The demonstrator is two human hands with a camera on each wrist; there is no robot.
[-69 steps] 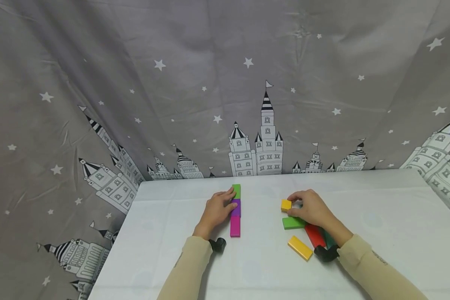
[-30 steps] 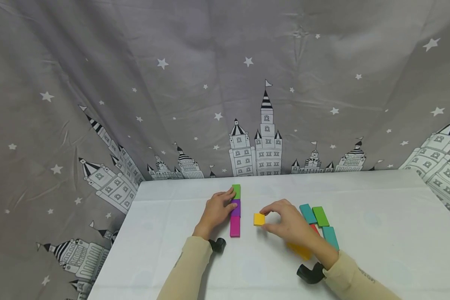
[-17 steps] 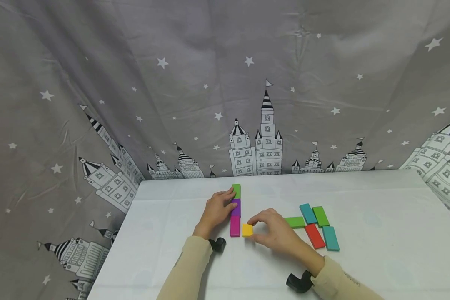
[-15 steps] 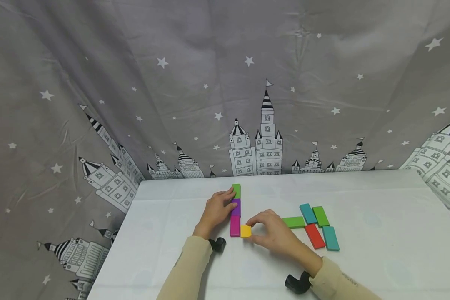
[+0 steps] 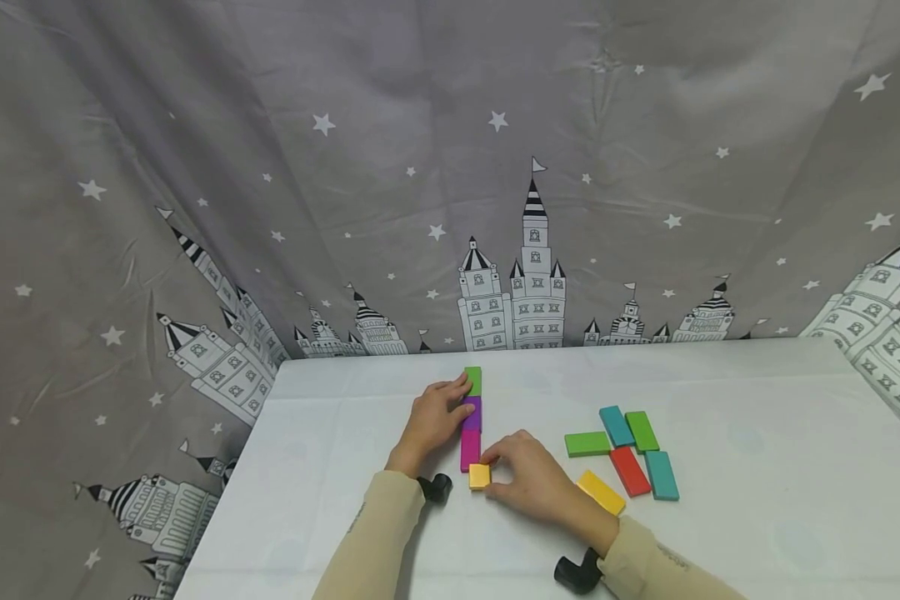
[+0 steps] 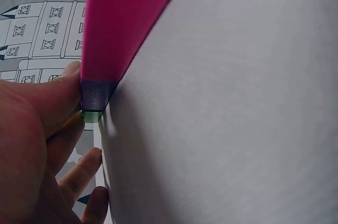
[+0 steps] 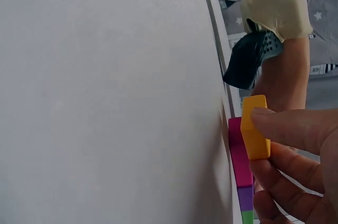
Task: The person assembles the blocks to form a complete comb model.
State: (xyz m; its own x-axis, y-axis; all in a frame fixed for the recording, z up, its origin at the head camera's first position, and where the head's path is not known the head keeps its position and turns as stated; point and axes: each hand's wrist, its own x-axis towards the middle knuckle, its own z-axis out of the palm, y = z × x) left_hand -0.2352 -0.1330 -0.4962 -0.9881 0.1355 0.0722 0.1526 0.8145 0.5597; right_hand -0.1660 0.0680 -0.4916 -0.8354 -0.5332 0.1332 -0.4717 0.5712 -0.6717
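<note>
A row of three flat blocks runs toward the back of the table: pink [image 5: 470,450] nearest, then purple [image 5: 472,415], then green [image 5: 473,381]. My left hand [image 5: 433,419] rests along the row's left side, with its thumb against the purple block and fingertips by the green one. In the left wrist view its other fingers extend loosely. Between thumb and fingers, my right hand [image 5: 528,475] pinches a yellow block [image 5: 479,477]. That block is at the near end of the pink one, overlapping it in the right wrist view.
Right of the row lie a green block [image 5: 587,444], a teal one [image 5: 617,427], another green [image 5: 641,431], a red [image 5: 630,472], a second teal [image 5: 662,476] and a yellow [image 5: 601,492]. The white table [image 5: 780,467] meets a grey castle-print curtain [image 5: 450,167] behind.
My right hand has picked up the yellow block from the loose group and carried it left and nearer, to the pink block's near end. The left hand has stayed in place.
</note>
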